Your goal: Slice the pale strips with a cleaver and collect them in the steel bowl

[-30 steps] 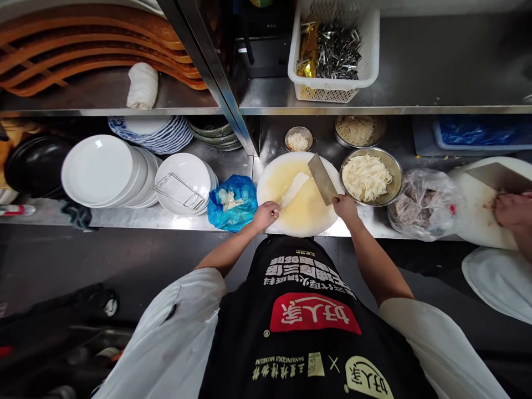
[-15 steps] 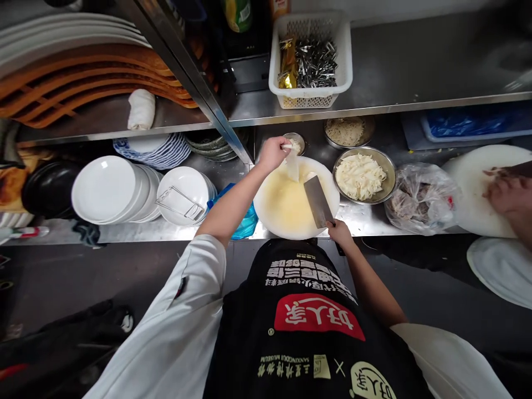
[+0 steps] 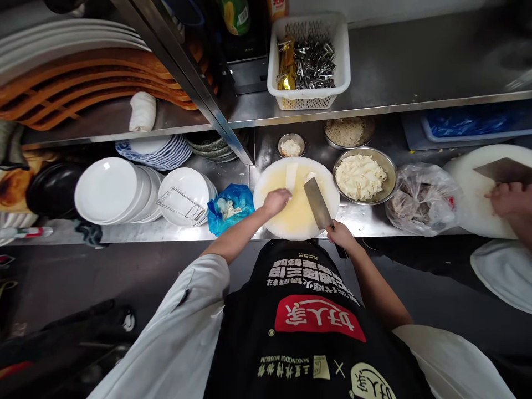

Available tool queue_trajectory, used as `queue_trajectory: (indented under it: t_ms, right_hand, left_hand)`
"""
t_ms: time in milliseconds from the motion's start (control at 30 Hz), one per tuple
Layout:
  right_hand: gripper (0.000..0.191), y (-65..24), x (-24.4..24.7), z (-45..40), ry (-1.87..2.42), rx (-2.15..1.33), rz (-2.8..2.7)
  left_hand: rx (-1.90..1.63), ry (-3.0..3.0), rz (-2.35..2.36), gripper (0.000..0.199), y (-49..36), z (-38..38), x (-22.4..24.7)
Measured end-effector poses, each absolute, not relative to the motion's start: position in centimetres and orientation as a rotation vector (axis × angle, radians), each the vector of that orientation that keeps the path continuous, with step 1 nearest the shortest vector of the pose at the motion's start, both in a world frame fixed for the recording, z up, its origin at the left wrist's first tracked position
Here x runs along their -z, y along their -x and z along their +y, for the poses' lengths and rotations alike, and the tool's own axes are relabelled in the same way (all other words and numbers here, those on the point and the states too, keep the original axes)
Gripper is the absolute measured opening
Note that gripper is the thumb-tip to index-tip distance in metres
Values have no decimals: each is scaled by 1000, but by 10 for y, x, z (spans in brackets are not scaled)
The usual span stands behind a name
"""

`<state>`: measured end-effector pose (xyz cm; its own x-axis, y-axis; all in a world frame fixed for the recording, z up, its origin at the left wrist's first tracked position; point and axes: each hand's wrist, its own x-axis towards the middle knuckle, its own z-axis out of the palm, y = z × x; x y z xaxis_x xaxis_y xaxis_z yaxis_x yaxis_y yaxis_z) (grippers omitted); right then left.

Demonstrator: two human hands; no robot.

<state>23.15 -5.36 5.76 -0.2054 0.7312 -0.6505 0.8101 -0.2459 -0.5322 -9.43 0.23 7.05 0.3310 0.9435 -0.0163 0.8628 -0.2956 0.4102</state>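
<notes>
My right hand grips a cleaver by its dark handle. The blade rests over the right side of a round, yellow-stained cutting board. On the board lies a pale, flat strip of food, and a small pale piece is by the blade's far end. My left hand is over the board's left side, its fingers curled at the strip's near end. Whether they pinch anything is hidden. A steel bowl of pale slices stands just right of the board.
Left of the board are a blue plastic bag and stacked white plates. Behind stand a small bowl of minced food and another bowl. To the right, beyond a clear bag, a co-worker's hand is near another cleaver.
My left hand has let go of the strip's raised far end and come toward me, to its near end. The strip now lies flat. My right hand has barely moved.
</notes>
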Motion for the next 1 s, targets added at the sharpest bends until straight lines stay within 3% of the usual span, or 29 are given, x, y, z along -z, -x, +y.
queue_trajectory:
  t_ms: [100,267,433,633,1000]
  right_hand:
    - [26,-227,-67,-50,-1863,1276,1975]
    - [30,-192,-84,-16,-1832,896,2142]
    - [39,-145,-90,23,-1947,800,2290]
    - [28,-142,-84,33,-1866,823,2109]
    - [29,-151,-78,22,-1826,744,2183]
  left_hand:
    - [-169,-2230,1592,33,89,-50,-20]
    - [-318,-2242,1564,43,93,-103,17]
    - [-367,-2258,1536,49,96,-114,22]
    - [-343,-2269,1538,47,94,-116,24]
    - [-340,-2282,1534,50,97,-121,27]
